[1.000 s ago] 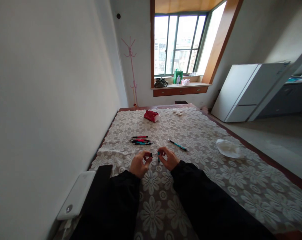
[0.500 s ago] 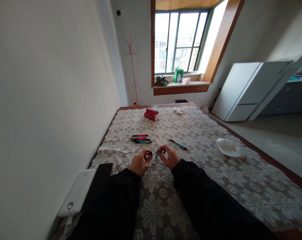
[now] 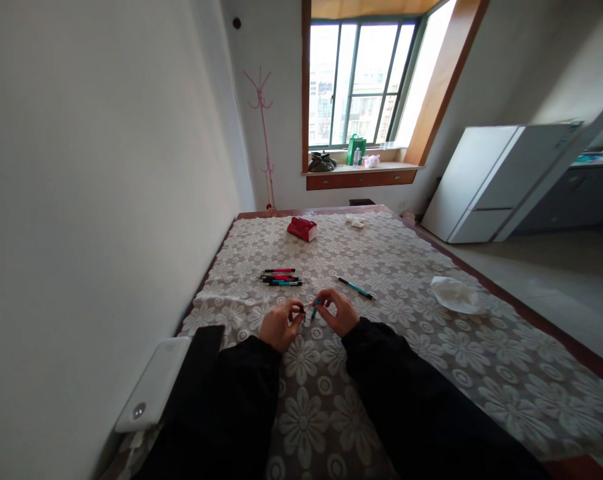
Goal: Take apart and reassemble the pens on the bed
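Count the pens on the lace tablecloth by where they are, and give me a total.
Pens in the small pile: about 4, too tightly packed to be sure
Teal pen lying alone: 1
Teal pen in the right hand, with the left hand at a small dark piece: 1
Total: about 6

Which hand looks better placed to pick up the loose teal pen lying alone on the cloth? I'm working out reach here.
Probably the right hand: the single teal pen lies just beyond it, on its side. The left hand pinches a small black piece and sits nearer the bunch of pens.
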`<action>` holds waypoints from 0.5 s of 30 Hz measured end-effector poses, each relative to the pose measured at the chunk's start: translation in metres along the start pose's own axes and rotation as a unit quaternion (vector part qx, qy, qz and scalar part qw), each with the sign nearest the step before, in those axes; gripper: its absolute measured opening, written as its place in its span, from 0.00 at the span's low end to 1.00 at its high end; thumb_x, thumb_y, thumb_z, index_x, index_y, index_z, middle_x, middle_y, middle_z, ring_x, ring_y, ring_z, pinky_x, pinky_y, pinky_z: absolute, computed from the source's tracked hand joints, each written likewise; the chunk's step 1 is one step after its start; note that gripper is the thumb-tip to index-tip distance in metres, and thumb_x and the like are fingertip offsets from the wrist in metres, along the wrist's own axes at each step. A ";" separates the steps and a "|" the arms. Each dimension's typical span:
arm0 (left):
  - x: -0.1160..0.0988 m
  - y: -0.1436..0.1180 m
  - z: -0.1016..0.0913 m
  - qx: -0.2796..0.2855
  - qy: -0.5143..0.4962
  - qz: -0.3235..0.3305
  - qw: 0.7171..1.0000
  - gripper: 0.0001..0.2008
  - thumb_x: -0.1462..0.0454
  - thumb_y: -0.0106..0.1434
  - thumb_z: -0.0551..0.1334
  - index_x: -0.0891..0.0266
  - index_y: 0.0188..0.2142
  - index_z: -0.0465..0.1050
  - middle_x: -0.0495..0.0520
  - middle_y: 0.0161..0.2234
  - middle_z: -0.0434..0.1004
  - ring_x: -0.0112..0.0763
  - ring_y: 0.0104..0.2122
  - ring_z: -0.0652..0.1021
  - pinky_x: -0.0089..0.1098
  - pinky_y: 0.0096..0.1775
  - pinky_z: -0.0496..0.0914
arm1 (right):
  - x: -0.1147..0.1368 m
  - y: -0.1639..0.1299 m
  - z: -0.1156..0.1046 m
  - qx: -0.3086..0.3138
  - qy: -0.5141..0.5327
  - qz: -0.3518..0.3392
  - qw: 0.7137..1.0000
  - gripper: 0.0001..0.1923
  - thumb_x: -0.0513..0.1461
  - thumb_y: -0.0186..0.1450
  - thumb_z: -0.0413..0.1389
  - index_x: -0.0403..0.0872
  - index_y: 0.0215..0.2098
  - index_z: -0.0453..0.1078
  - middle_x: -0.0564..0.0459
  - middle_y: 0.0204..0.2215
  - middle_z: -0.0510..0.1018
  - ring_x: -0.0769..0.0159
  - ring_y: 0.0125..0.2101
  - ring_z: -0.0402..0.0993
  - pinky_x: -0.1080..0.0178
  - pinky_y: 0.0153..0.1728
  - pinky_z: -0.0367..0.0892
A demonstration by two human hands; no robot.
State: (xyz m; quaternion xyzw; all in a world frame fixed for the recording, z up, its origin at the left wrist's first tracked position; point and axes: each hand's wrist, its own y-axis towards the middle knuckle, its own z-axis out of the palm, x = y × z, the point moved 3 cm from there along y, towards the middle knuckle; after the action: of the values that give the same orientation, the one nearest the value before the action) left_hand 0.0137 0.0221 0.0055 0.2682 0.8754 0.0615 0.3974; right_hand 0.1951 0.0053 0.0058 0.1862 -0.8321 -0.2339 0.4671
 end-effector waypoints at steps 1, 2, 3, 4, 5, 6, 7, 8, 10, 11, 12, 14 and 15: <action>0.000 0.000 0.000 -0.004 0.003 0.001 1.000 0.09 0.64 0.61 0.60 0.57 0.42 0.69 0.50 0.35 0.79 0.28 0.29 0.76 0.29 0.33 0.67 | 0.000 0.000 -0.001 -0.008 0.002 0.003 1.000 0.07 0.35 0.61 0.54 0.49 0.38 0.62 0.53 0.30 0.77 0.66 0.30 0.72 0.61 0.32 0.67; -0.001 0.000 -0.001 -0.014 0.005 0.003 1.000 0.09 0.64 0.61 0.60 0.57 0.42 0.69 0.50 0.35 0.79 0.28 0.30 0.75 0.29 0.34 0.68 | 0.000 0.000 -0.001 -0.012 0.000 0.005 1.000 0.07 0.35 0.61 0.54 0.49 0.38 0.62 0.53 0.30 0.77 0.66 0.30 0.72 0.61 0.33 0.68; -0.001 0.000 -0.002 -0.025 0.006 0.005 1.000 0.09 0.64 0.61 0.60 0.57 0.43 0.69 0.50 0.36 0.79 0.28 0.30 0.75 0.29 0.35 0.68 | -0.001 0.000 -0.001 -0.009 -0.004 0.006 1.000 0.07 0.35 0.61 0.54 0.49 0.38 0.63 0.53 0.30 0.77 0.66 0.29 0.72 0.61 0.32 0.68; -0.001 0.000 -0.003 -0.033 0.006 0.007 0.999 0.09 0.64 0.61 0.60 0.56 0.43 0.68 0.50 0.36 0.79 0.28 0.30 0.75 0.29 0.35 0.68 | -0.002 0.000 0.000 -0.002 -0.009 0.006 1.000 0.07 0.35 0.60 0.54 0.49 0.37 0.63 0.53 0.30 0.77 0.66 0.29 0.72 0.62 0.32 0.68; -0.001 0.000 -0.003 -0.036 0.006 0.009 0.999 0.09 0.64 0.61 0.60 0.56 0.43 0.68 0.49 0.36 0.79 0.28 0.30 0.75 0.29 0.35 0.68 | -0.003 0.000 0.001 0.006 -0.015 0.005 1.000 0.07 0.35 0.60 0.54 0.49 0.37 0.63 0.53 0.30 0.76 0.66 0.29 0.72 0.62 0.32 0.68; -0.002 0.000 -0.003 -0.034 0.006 0.010 0.999 0.09 0.64 0.61 0.60 0.56 0.43 0.68 0.49 0.36 0.80 0.28 0.29 0.75 0.29 0.35 0.68 | -0.004 0.000 0.002 0.010 -0.020 0.004 1.000 0.07 0.35 0.60 0.54 0.48 0.37 0.63 0.53 0.30 0.76 0.66 0.29 0.71 0.62 0.31 0.67; -0.002 0.000 -0.003 -0.031 0.006 0.011 0.999 0.10 0.64 0.61 0.60 0.56 0.43 0.68 0.49 0.35 0.80 0.28 0.29 0.75 0.29 0.35 0.68 | -0.005 -0.001 0.002 0.010 -0.022 0.002 1.000 0.07 0.35 0.60 0.54 0.48 0.37 0.63 0.53 0.30 0.76 0.66 0.29 0.71 0.62 0.31 0.67; -0.001 0.000 -0.003 -0.029 0.006 0.012 0.999 0.10 0.64 0.61 0.60 0.56 0.43 0.68 0.49 0.35 0.80 0.28 0.29 0.75 0.29 0.35 0.68 | -0.005 -0.001 0.002 0.005 -0.021 0.002 1.000 0.07 0.35 0.60 0.54 0.48 0.37 0.63 0.53 0.30 0.76 0.66 0.29 0.72 0.62 0.32 0.67; -0.001 0.000 -0.003 -0.036 0.006 0.013 0.999 0.10 0.64 0.61 0.60 0.56 0.43 0.68 0.49 0.36 0.79 0.28 0.29 0.75 0.29 0.35 0.68 | -0.004 -0.001 0.001 -0.011 -0.016 0.000 1.000 0.08 0.35 0.60 0.55 0.48 0.38 0.63 0.53 0.30 0.77 0.66 0.29 0.72 0.62 0.32 0.68; -0.001 0.000 -0.004 -0.044 0.005 0.013 0.999 0.10 0.63 0.61 0.60 0.56 0.44 0.68 0.49 0.36 0.79 0.28 0.29 0.75 0.29 0.36 0.68 | -0.003 -0.001 0.000 -0.016 -0.012 -0.001 1.000 0.08 0.35 0.60 0.55 0.48 0.38 0.63 0.53 0.31 0.77 0.66 0.29 0.72 0.62 0.32 0.67; -0.002 0.000 -0.005 -0.053 0.005 0.013 0.999 0.10 0.63 0.62 0.59 0.56 0.44 0.68 0.49 0.37 0.79 0.28 0.29 0.74 0.30 0.37 0.68 | -0.002 -0.001 -0.001 -0.019 -0.009 -0.004 1.000 0.08 0.35 0.60 0.55 0.48 0.38 0.63 0.53 0.31 0.77 0.66 0.29 0.72 0.62 0.32 0.67; -0.002 0.000 -0.006 -0.064 0.005 0.013 0.998 0.10 0.62 0.62 0.59 0.56 0.45 0.67 0.49 0.37 0.79 0.28 0.29 0.74 0.30 0.37 0.68 | 0.001 -0.001 -0.002 -0.024 -0.004 -0.009 1.000 0.07 0.35 0.60 0.54 0.48 0.38 0.63 0.52 0.30 0.77 0.66 0.29 0.72 0.62 0.31 0.67; -0.002 0.000 -0.007 -0.064 0.005 0.013 0.998 0.10 0.62 0.62 0.59 0.56 0.45 0.68 0.49 0.37 0.79 0.28 0.29 0.74 0.30 0.37 0.68 | 0.002 0.000 -0.002 -0.027 -0.001 -0.010 1.000 0.07 0.34 0.61 0.54 0.48 0.38 0.63 0.52 0.30 0.77 0.66 0.29 0.72 0.62 0.31 0.67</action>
State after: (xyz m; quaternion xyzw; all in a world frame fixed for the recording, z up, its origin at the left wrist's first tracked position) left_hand 0.0099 0.0216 0.0112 0.2534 0.8679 0.1244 0.4087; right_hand 0.1961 0.0033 0.0080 0.1820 -0.8241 -0.2612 0.4684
